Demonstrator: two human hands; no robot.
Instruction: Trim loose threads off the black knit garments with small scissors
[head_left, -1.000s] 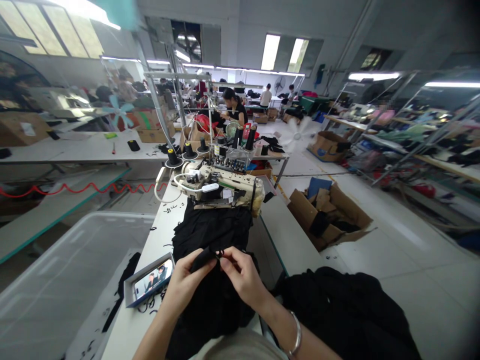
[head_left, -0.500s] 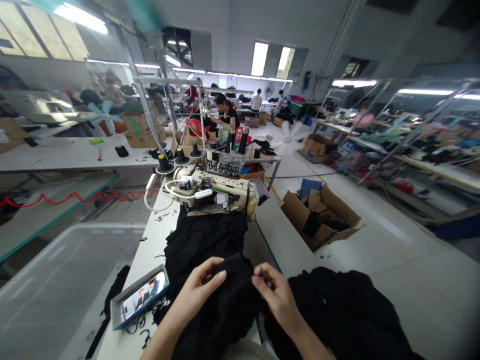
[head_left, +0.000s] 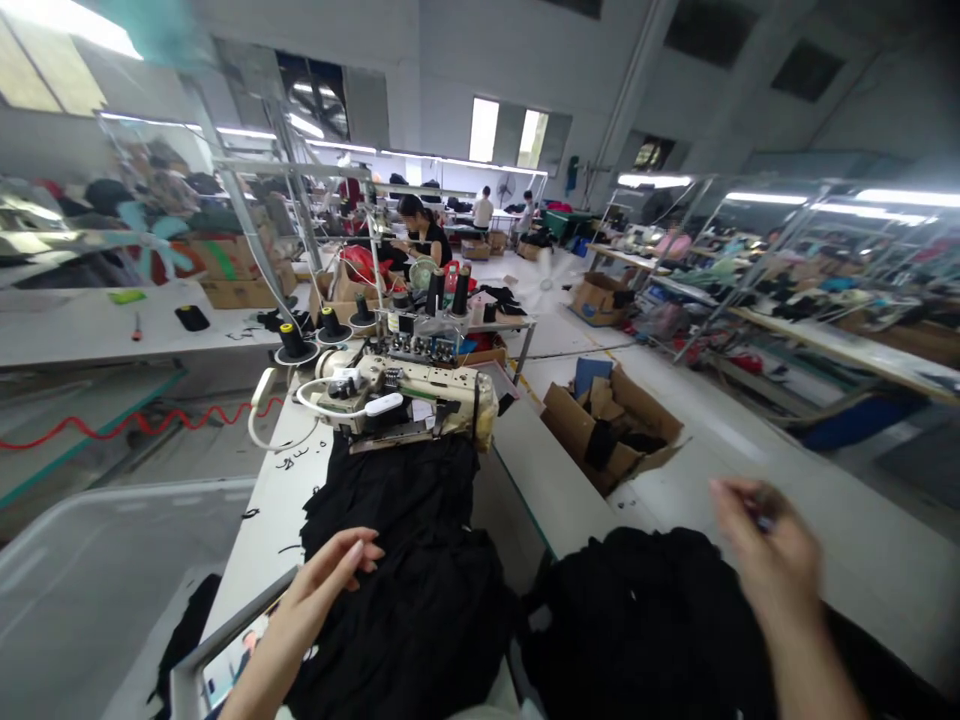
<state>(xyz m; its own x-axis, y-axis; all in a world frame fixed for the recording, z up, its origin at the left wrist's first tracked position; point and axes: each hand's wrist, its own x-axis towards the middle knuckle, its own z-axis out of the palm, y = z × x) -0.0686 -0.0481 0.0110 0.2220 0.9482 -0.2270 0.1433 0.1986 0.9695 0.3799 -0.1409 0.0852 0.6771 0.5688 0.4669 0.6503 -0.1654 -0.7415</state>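
My left hand [head_left: 326, 575] hovers at the left edge of the black fabric [head_left: 420, 600], fingers loosely stretched out and holding nothing. Off to the right, my right hand [head_left: 776, 550] is raised above a heap of black garments [head_left: 649, 625]. Its fingers are curled round something small and dark, too blurred to name. The black fabric runs from the front of the table up to a cream sewing machine [head_left: 412, 395]. Under my left forearm, a phone [head_left: 229, 665] showing a picture lies in a shallow box, partly hidden.
A translucent plastic bin [head_left: 127, 510] stands at the left of the white table [head_left: 259, 525], which has thread scraps on it. An open cardboard box [head_left: 611, 425] with dark scraps is on the floor. Thread cones [head_left: 292, 340] stand behind the machine. Several people work farther back.
Both hands have let go of the black fabric, which now lies on the table. My right hand has swung far right and my left hand has drawn back left. The view has shifted right.
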